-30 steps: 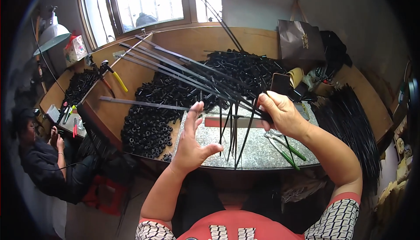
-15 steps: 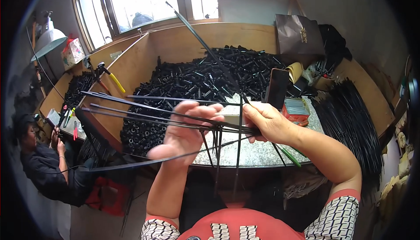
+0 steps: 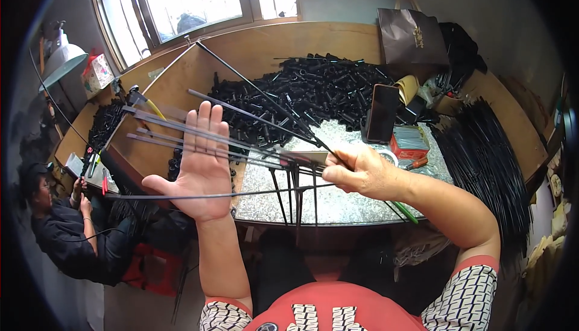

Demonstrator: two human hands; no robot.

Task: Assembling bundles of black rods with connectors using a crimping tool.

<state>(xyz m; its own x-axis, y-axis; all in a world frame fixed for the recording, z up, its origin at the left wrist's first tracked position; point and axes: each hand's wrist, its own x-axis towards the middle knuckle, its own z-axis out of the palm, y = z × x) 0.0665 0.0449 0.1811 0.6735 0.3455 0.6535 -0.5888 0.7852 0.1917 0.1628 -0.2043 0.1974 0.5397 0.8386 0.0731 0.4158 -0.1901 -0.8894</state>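
Observation:
My right hand [image 3: 362,171] grips a bunch of thin black ribs [image 3: 292,165], like those of an umbrella frame, with thumb and fingers closed round one end. Most ribs fan out leftward, while one slants up toward the window. Several thin struts hang from joints near my right hand. My left hand [image 3: 205,177] is open, palm up and fingers stretched out. Several ribs pass across its fingers, and a lower one crosses near the heel of the palm. Whether the ribs touch the palm is unclear.
Piled black tubular parts [image 3: 259,98] fill the bench's back. A phone [image 3: 381,114] stands beside a red box [image 3: 410,146]; a green tool [image 3: 403,210] lies at the front edge. Black rods [image 3: 482,162] are heaped right. A person [image 3: 66,222] sits left, below yellow-handled pliers [image 3: 145,103].
My left hand has moved left and up, its fingers straightening out from a curled position. The ribs have spread and shifted; the upright one now leans further left. The view has shifted slightly.

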